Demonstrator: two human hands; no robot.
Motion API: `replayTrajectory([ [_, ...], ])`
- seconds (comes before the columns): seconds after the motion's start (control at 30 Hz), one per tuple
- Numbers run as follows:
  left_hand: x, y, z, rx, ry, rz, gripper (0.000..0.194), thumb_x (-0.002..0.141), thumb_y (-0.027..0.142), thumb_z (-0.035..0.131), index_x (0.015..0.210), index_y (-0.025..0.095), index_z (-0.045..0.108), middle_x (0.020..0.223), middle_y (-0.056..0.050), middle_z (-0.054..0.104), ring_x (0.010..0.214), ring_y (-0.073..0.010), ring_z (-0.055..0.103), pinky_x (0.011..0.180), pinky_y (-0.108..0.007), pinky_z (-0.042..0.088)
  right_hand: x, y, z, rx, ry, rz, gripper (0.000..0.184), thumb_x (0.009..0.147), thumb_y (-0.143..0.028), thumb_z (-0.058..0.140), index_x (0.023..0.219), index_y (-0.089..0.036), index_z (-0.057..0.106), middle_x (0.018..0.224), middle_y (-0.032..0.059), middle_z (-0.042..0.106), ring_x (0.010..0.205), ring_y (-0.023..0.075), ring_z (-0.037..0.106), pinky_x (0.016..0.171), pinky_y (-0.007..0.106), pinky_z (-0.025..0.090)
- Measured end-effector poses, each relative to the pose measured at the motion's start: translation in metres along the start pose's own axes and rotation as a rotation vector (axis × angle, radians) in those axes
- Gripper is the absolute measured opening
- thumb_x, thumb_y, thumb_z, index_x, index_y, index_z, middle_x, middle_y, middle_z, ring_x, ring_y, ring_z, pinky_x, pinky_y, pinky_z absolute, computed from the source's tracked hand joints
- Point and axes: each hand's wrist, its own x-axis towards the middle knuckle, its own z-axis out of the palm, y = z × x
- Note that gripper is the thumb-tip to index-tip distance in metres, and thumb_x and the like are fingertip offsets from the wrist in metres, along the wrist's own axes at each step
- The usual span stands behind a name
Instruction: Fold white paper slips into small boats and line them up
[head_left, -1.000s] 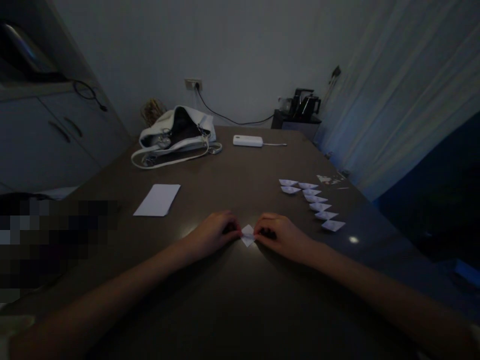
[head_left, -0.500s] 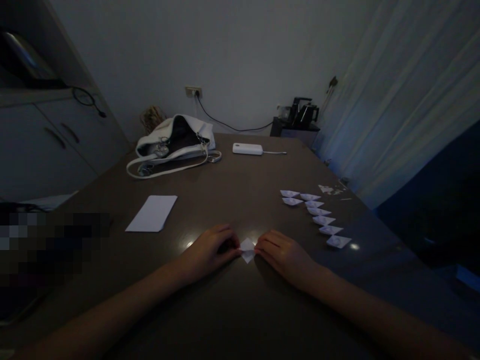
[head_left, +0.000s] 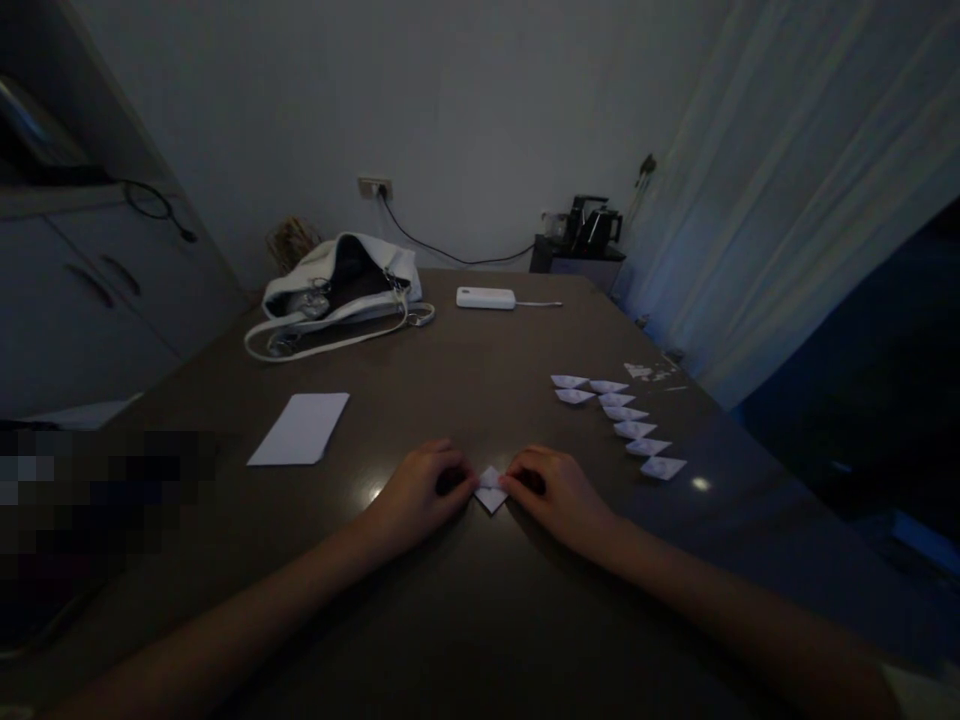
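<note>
A small white folded paper piece [head_left: 490,490] lies on the dark table [head_left: 465,600] in front of me. My left hand [head_left: 420,490] pinches its left corner with curled fingers. My right hand [head_left: 555,490] pinches its right corner the same way. Both hands rest on the tabletop, and the paper shows as a small diamond between the fingertips. The room is dim.
Several small folded paper pieces [head_left: 619,420] lie in a row to the right. A white sheet [head_left: 300,428] lies to the left. A white handbag [head_left: 337,290] and a white power bank [head_left: 485,297] with a cable sit at the far end. Cabinets stand left, a curtain right.
Both hands stay pinched on the folded paper. The view has shifted slightly; the hands and paper sit a little closer together than before.
</note>
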Motion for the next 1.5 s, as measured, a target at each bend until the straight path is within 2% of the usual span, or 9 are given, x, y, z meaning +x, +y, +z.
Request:
replayTrajectory([
  [0.13,0.001,-0.001,0.003,-0.001,0.034,0.006,0.026,0.086,0.038,0.056,0.078,0.015,0.065,0.077,-0.004,0.058,0.071,-0.0170,0.054,0.063,-0.026,0.041,0.001,-0.001,0.000,-0.001,0.001,0.026,0.012,0.083,-0.022,0.063,0.073,-0.014,0.065,0.071,0.0014,0.058,0.063,0.0120,0.052,0.057,0.023,0.037],
  [0.23,0.003,0.000,0.005,0.006,0.049,-0.020,0.022,0.084,0.035,0.059,0.076,0.015,0.065,0.075,-0.004,0.059,0.069,-0.0167,0.054,0.062,-0.026,0.040,0.003,-0.002,-0.001,0.001,0.009,0.034,0.011,0.081,-0.020,0.064,0.072,-0.014,0.065,0.069,0.0009,0.058,0.061,0.0114,0.052,0.056,0.022,0.036],
  [0.43,0.006,0.002,0.005,0.036,0.026,-0.065,0.019,0.082,0.032,0.061,0.075,0.014,0.065,0.074,-0.004,0.060,0.068,-0.0166,0.054,0.060,-0.025,0.039,0.004,-0.006,-0.002,-0.007,0.008,0.091,0.009,0.078,-0.019,0.066,0.071,-0.014,0.065,0.066,0.0009,0.059,0.059,0.0110,0.052,0.054,0.022,0.035],
  [0.63,0.008,0.002,0.004,0.079,0.009,-0.060,0.020,0.083,0.031,0.060,0.074,0.014,0.064,0.074,-0.005,0.061,0.069,-0.0172,0.055,0.060,-0.025,0.038,0.004,-0.007,-0.002,-0.004,0.002,0.082,0.008,0.079,-0.017,0.064,0.071,-0.014,0.065,0.065,0.0013,0.061,0.059,0.0111,0.054,0.054,0.022,0.035],
  [0.9,0.009,0.008,0.002,0.084,-0.043,-0.161,0.024,0.083,0.035,0.058,0.076,0.014,0.066,0.069,-0.004,0.062,0.063,-0.0169,0.056,0.055,-0.025,0.036,0.006,-0.007,-0.001,-0.027,-0.022,0.088,0.008,0.079,-0.016,0.062,0.071,-0.015,0.064,0.065,0.0012,0.062,0.059,0.0113,0.054,0.054,0.022,0.035],
  [1.13,0.007,0.007,0.003,0.095,0.010,-0.167,0.024,0.081,0.039,0.061,0.075,0.016,0.066,0.073,-0.004,0.064,0.066,-0.0179,0.058,0.057,-0.026,0.037,0.005,-0.005,0.005,-0.076,0.010,0.070,0.009,0.079,-0.013,0.061,0.071,-0.016,0.057,0.071,0.0017,0.059,0.065,0.0131,0.054,0.060,0.024,0.036],
  [1.3,0.005,0.007,0.002,0.126,0.060,-0.182,0.026,0.078,0.041,0.065,0.087,0.017,0.064,0.079,-0.004,0.064,0.072,-0.0199,0.058,0.060,-0.027,0.036,0.004,-0.001,0.006,0.010,0.019,0.039,0.012,0.078,-0.011,0.061,0.081,-0.017,0.052,0.073,-0.0006,0.056,0.066,0.0123,0.052,0.060,0.023,0.035],
  [1.5,0.004,0.011,0.002,0.151,0.067,-0.162,0.016,0.080,0.035,0.064,0.082,0.019,0.065,0.080,-0.003,0.062,0.078,-0.0208,0.056,0.065,-0.028,0.035,0.003,-0.001,0.007,0.039,0.015,-0.015,0.012,0.080,-0.006,0.056,0.080,-0.017,0.054,0.075,-0.0004,0.055,0.070,0.0127,0.051,0.063,0.023,0.036],
])
